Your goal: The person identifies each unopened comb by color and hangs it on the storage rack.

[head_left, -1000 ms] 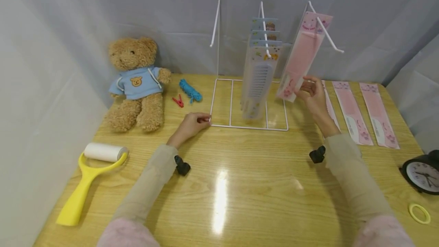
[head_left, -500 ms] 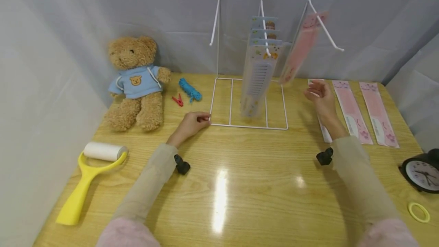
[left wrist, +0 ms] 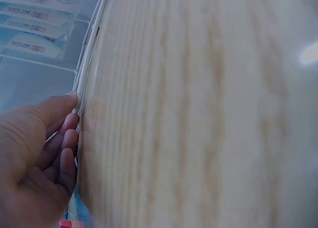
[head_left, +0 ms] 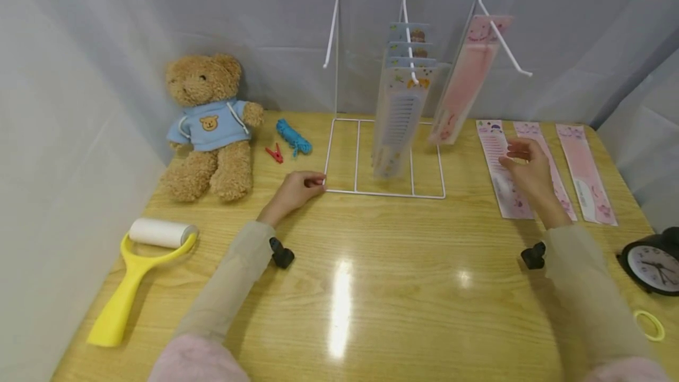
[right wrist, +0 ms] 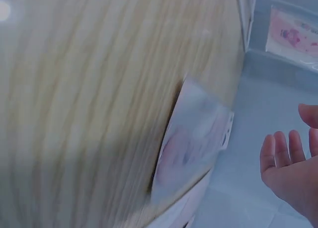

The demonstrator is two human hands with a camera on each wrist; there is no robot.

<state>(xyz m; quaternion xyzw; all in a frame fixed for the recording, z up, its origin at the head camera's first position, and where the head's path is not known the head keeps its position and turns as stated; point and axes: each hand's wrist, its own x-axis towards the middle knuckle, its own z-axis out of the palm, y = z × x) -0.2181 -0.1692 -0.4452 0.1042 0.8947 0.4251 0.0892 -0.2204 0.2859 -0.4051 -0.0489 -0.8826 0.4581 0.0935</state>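
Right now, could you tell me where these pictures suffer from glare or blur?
Head view: sharp, with a bright streak of glare on the table. Left wrist view: wood grain smeared, left hand fairly clear. Right wrist view: pink comb packet blurred.

Bare tabletop [head_left: 371, 287] open between both arms, wire rack [head_left: 384, 193] with hanging comb packs [head_left: 395, 122] blocking the far middle, flat pink packs [head_left: 583, 173] lining the right, teddy bear [head_left: 209, 128] and lint roller [head_left: 138, 270] crowding the left

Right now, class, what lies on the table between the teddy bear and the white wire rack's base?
In the head view, a red clothes peg and a blue cord bundle lie between the teddy bear and the white wire rack.
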